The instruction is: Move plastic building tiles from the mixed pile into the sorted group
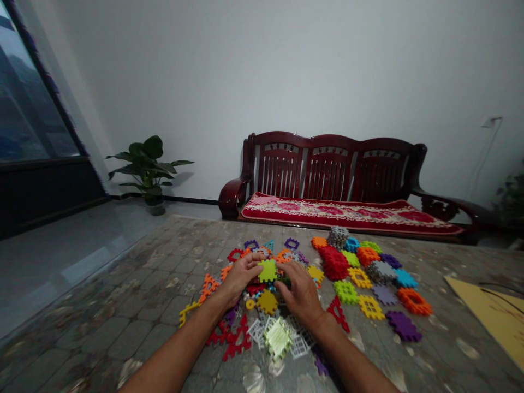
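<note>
Where the cut-off patterned table (pixel 102 305) is bearing a colourful pile (pixel 267 302), our left hand (pixel 242 274) and right hand (pixel 298 290) are grasping the lime piece (pixel 267 271) just above, partly hiding its sides; its squarish face is pointing toward us, long axis unclear.

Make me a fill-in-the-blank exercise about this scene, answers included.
The green piece is between the left hand and the ____ hand. The seat cover on the bench is mostly ____. In the picture, the potted plant nearest the window stands to the ____ of the bench.
Missing words: right; red; left.
</note>
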Demonstrator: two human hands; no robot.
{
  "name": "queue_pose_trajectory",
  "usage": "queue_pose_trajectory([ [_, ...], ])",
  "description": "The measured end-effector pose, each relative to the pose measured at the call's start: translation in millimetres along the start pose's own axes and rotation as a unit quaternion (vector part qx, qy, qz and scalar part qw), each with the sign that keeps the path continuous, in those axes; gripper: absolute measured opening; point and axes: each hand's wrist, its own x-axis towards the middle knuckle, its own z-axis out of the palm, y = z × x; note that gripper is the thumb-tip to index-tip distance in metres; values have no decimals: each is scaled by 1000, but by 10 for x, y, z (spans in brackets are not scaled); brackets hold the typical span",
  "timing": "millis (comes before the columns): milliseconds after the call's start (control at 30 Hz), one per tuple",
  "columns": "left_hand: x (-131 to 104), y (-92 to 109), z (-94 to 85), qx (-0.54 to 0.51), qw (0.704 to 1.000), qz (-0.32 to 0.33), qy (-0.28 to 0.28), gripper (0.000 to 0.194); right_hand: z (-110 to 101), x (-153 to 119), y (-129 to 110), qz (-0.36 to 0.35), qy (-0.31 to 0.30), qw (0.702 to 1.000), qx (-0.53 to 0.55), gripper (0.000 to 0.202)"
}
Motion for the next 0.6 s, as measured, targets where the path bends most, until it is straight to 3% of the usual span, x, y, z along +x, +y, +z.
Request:
queue_pose_trajectory([
  [300,-28,-15,5,21,999,19,-42,59,56,-30,1,-71,-29,996,37,51],
  [500,-44,9,23,23,998,27,-54,69,78,-30,15,-55,26,998,17,48],
  [600,-51,16,43,44,997,50,-43,68,46,-25,0,-67,19,997,45,46],
])
